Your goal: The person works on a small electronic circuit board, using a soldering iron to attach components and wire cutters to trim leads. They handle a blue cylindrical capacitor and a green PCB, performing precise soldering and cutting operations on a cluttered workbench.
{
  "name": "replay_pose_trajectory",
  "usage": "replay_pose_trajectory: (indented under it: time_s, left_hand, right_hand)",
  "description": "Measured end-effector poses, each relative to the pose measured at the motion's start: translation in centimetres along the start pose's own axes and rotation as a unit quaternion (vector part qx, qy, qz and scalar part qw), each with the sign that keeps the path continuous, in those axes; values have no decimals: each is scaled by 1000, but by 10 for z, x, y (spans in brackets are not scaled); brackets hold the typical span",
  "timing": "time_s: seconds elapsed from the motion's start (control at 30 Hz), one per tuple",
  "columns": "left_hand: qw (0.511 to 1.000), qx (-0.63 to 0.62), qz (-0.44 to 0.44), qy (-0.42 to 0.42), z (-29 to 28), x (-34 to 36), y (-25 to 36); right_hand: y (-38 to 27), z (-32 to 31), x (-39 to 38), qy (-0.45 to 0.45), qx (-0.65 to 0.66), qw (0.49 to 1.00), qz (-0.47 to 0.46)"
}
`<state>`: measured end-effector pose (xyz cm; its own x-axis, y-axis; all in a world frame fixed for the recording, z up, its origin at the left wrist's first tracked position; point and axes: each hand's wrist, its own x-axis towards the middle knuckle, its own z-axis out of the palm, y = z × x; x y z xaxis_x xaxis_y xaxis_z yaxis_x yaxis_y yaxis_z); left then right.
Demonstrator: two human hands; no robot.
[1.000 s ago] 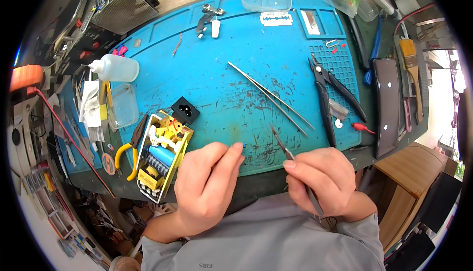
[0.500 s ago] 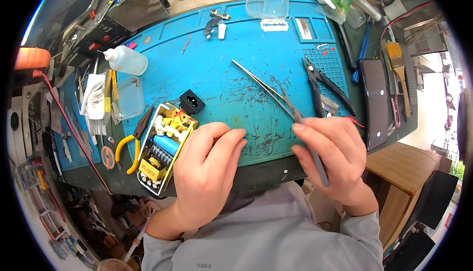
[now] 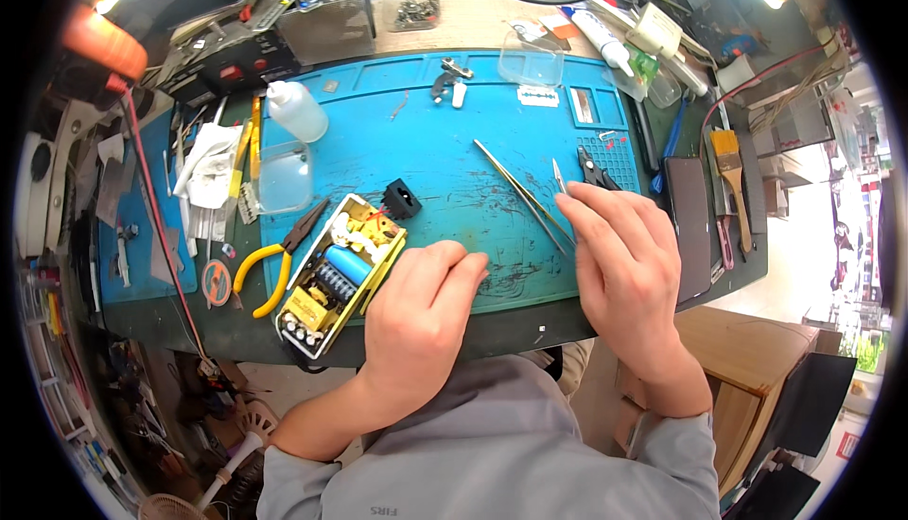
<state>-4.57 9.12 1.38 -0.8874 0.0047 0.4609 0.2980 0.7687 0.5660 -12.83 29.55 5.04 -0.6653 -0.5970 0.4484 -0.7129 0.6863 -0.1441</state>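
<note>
My left hand (image 3: 423, 317) is closed in a pinch near the mat's front edge, and whatever its fingertips hold is hidden. Just left of it sits an opened power supply (image 3: 331, 284) with a white case, blue and yellow parts, and a black socket (image 3: 401, 199) wired to its far end. My right hand (image 3: 629, 274) is closed around a slim pointed metal tool (image 3: 559, 178), its tip facing away from me; most of the tool is hidden. Long tweezers (image 3: 518, 189) lie on the blue mat (image 3: 426, 161) between the hands, their near end beside my right fingers.
Yellow-handled pliers (image 3: 282, 260) lie left of the power supply. Black cutters (image 3: 596, 170) are partly covered by my right hand. A white squeeze bottle (image 3: 298, 112) and clear tray (image 3: 286, 178) stand left; a phone (image 3: 688, 222) and brush (image 3: 730, 175) lie right. A razor blade (image 3: 538, 95) rests farther back.
The view has tilted, so the bench sits lower in the picture. My right hand has turned, hiding the tool's shaft and more of the cutters. My left hand stays pinched.
</note>
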Motion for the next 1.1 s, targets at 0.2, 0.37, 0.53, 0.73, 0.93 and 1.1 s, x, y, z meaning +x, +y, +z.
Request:
replay_pose_trajectory:
  time_s: [0.2,0.37,0.53,0.73,0.93,1.1]
  left_hand:
    - [998,-17,60,16,-17,-17,-7]
    - [993,-16,92,66,-48,-53,-16]
    - [982,44,51,177,-83,-94,-36]
    - [956,100,-86,263,-113,-127,-71]
    - [901,131,-151,385,-121,-126,-94]
    - [906,103,-65,404,-108,-111,-106]
  right_hand:
    - [-23,14,54,-75,133,984,-89]
    - [-32,35,80,-127,175,969,-122]
    - [-35,45,81,-120,176,968,-133]
    - [-18,35,86,-5,247,968,46]
    - [5,-25,81,208,218,932,201]
    - [81,-69,16,185,59,961,199]
